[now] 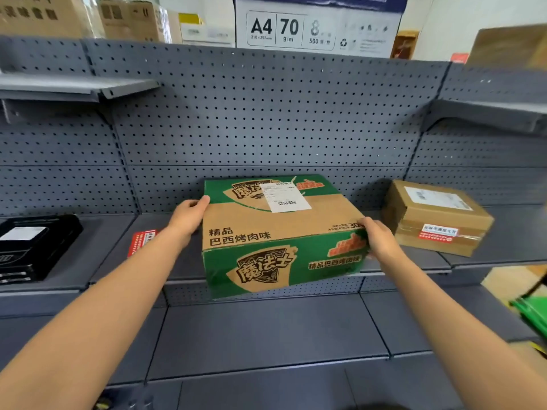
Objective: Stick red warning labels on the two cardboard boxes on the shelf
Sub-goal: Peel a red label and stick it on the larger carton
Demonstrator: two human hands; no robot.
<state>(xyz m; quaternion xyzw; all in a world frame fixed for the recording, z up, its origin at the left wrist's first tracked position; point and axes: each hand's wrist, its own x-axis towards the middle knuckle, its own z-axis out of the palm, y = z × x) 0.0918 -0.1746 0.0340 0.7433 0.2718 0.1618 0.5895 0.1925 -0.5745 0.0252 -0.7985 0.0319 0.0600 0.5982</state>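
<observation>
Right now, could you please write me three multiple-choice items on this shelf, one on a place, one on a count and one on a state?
1. Where does the loose red label sheet lie?
A. on the shelf left of the green and brown box
B. on top of that box
C. on the black case

2. How many boxes already show a red warning label?
A. none
B. one
C. two

3. How are the hands placed?
A. both hang free
B. one on each side of the green and brown box
C. both on the small brown box

Key: 1 A, the sheet lies flat by the left forearm. 2 B, only the small brown box carries a red label on its front. 3 B, the left hand is at the far left corner, the right hand at the near right corner.
</observation>
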